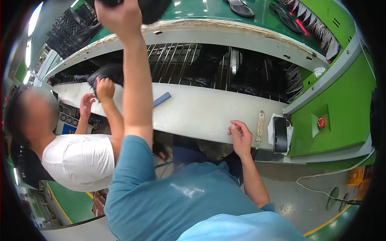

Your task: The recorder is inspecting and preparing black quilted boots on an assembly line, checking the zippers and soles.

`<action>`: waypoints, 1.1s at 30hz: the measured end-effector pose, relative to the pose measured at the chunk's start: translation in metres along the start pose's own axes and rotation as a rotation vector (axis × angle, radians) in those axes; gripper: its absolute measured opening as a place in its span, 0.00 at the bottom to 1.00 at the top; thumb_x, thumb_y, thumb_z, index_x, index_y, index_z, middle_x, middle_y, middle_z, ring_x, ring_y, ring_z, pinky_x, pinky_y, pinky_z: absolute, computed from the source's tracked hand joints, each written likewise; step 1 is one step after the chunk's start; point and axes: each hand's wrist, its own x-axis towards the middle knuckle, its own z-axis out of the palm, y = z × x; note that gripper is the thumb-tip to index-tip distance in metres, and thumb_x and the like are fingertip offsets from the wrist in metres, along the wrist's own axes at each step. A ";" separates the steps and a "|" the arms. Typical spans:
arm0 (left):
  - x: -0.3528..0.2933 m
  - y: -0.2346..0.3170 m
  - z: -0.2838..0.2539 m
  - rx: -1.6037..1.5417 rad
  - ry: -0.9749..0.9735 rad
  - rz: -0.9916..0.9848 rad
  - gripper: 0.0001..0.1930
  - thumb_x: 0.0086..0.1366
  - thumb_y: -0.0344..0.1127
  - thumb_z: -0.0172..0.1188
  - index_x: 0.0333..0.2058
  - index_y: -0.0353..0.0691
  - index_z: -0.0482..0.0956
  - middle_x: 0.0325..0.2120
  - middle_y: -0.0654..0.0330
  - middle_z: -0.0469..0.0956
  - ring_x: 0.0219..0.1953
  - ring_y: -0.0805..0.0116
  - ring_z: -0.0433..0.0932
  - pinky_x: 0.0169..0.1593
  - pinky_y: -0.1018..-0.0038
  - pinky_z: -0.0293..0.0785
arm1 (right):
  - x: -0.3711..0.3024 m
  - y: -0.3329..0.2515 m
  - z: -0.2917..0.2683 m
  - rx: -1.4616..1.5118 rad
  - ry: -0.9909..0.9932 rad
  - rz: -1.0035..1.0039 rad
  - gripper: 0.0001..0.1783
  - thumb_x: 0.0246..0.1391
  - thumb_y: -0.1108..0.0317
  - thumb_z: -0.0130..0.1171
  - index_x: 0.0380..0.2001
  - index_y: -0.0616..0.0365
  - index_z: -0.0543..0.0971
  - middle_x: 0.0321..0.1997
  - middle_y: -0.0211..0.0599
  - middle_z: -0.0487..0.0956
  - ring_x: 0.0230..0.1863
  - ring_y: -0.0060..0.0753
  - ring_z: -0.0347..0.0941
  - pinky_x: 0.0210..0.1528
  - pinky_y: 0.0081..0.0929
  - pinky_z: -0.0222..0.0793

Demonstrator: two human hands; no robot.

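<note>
My left arm reaches up to the top edge of the view, over the green conveyor belt. My left hand is closed on a black boot, which the frame edge cuts off, so its full shape is hidden. Over the front edge of the white shelf hangs my right hand, its fingers loosely bent and holding nothing. A blue-handled tool lies on the shelf beside my left forearm. Close to my right hand are a worn, pale stick-like tool and a dark phone on white paper.
At left a co-worker in a white shirt handles a black shoe. Shoe soles lie on the belt near a bristle curtain. Black boots stand at far left. The green machine bears a red button.
</note>
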 end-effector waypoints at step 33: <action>-0.306 -0.192 -0.040 0.858 -1.390 -0.411 0.45 0.56 0.75 0.74 0.51 0.33 0.88 0.48 0.44 0.88 0.51 0.44 0.87 0.56 0.56 0.85 | 0.002 -0.006 0.016 -0.189 -0.031 -0.092 0.07 0.71 0.72 0.66 0.45 0.65 0.85 0.34 0.35 0.85 0.32 0.22 0.81 0.40 0.24 0.77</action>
